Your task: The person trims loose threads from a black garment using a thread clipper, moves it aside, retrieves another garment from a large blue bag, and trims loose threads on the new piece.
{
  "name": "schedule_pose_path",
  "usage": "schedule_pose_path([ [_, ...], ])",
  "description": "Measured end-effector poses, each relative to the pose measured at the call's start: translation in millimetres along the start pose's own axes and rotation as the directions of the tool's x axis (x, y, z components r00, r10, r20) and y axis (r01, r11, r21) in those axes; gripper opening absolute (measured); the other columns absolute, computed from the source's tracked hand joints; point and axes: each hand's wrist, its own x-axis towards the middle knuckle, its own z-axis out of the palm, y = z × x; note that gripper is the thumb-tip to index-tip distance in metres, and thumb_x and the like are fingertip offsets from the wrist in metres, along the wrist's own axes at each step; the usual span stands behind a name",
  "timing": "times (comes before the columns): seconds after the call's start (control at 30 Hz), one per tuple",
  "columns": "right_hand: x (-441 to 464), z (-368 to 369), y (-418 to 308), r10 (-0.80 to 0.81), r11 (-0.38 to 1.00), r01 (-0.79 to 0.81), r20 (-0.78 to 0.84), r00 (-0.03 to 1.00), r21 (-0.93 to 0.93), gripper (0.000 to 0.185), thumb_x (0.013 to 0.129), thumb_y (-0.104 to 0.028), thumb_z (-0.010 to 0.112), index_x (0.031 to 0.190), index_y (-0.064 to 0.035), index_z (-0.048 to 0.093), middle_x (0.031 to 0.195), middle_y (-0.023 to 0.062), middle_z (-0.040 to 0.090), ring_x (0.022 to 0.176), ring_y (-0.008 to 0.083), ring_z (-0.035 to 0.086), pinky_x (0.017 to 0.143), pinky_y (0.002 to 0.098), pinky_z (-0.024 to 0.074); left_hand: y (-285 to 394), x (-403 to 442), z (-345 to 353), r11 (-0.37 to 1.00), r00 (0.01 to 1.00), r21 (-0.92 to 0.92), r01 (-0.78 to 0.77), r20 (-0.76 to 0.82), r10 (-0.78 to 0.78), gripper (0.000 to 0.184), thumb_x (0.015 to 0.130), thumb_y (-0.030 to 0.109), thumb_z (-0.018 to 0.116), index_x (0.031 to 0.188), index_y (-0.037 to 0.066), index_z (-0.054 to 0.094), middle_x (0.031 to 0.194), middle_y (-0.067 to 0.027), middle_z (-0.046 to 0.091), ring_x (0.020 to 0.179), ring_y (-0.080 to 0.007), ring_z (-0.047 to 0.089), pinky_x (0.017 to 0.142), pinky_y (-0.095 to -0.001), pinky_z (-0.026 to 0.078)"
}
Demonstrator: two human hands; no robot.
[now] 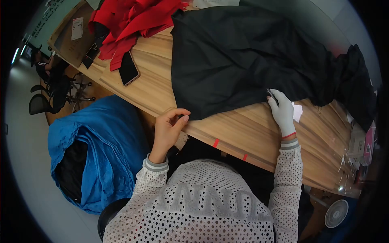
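Observation:
A large piece of black cloth [235,60] lies spread over the wooden table, its near left corner at my left hand [166,128]. The bare thumb and forefinger of that hand are closed on this corner. My right hand [282,113] wears a white glove with a red-edged cuff and rests at the cloth's near edge, farther right. Its fingers are closed on a small dark tool with a metal glint, which looks like thread snips [273,96]; most of it is hidden by the glove. A white paper scrap [297,112] lies beside the glove.
Red fabric [133,24] is heaped at the table's far left, near a phone [129,69] and a cardboard box [71,38]. A blue bag [101,150] of dark cloth stands left of the table [235,127]. A small fan [336,213] is low right. Another person [44,65] sits far left.

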Motion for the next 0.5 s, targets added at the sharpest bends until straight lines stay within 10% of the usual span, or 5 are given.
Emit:
schedule_pose_path([
  [0.1, -15.4, -19.8, -46.6, 0.077, 0.934, -0.05, -0.063, 0.995, 0.355, 0.025, 0.094, -0.012, 0.052, 0.113, 0.0, 0.061, 0.095, 0.0105, 0.066, 0.077, 0.0186, 0.061, 0.071, 0.0297, 0.0477, 17.6, -6.3, 6.8, 0.998, 0.998, -0.017, -0.066, -0.017, 0.066, 0.019, 0.088, 0.004, 0.066, 0.107, 0.0, 0.067, 0.076, -0.0004, 0.061, 0.073, -0.0048, 0.058, 0.064, -0.018, 0.046],
  [0.3, -28.5, -63.2, -158.5, 0.055, 0.622, -0.352, 0.41, 0.911, 0.7, 0.021, 0.093, -0.002, 0.043, 0.107, 0.0049, 0.057, 0.079, 0.0023, 0.06, 0.067, 0.0059, 0.054, 0.061, 0.0215, 0.0462, 71.4, -13.8, 31.7, 0.946, 0.974, -0.237, -0.219, -0.112, 0.198, 0.026, 0.09, 0.003, 0.064, 0.114, -0.005, 0.062, 0.082, -0.0031, 0.062, 0.077, -0.0095, 0.063, 0.069, -0.0197, 0.05],
  [0.43, -29.3, -62.6, -202.7, -0.172, 0.765, -0.061, 0.295, 0.94, 0.641, 0.027, 0.088, 0.002, 0.047, 0.113, 0.0062, 0.057, 0.093, 0.0174, 0.066, 0.079, 0.019, 0.068, 0.068, 0.0272, 0.0511, 93.0, -20.1, 38.2, 0.879, 0.929, -0.316, -0.357, -0.22, 0.298, 0.031, 0.088, -0.002, 0.064, 0.118, -0.005, 0.057, 0.087, -0.0071, 0.065, 0.078, -0.0139, 0.066, 0.069, -0.0221, 0.053],
  [0.5, -22.4, -57.5, -212.4, -0.258, 0.727, 0.057, 0.195, 0.946, 0.684, 0.029, 0.093, -0.003, 0.043, 0.117, 0.0067, 0.056, 0.083, 0.0089, 0.058, 0.07, 0.0115, 0.056, 0.064, 0.0236, 0.0445, 101.9, -22.7, 38.4, 0.831, 0.909, -0.387, -0.399, -0.288, 0.302, 0.028, 0.086, -0.006, 0.065, 0.112, -0.004, 0.057, 0.089, -0.0083, 0.066, 0.08, -0.0151, 0.067, 0.071, -0.0228, 0.054],
])
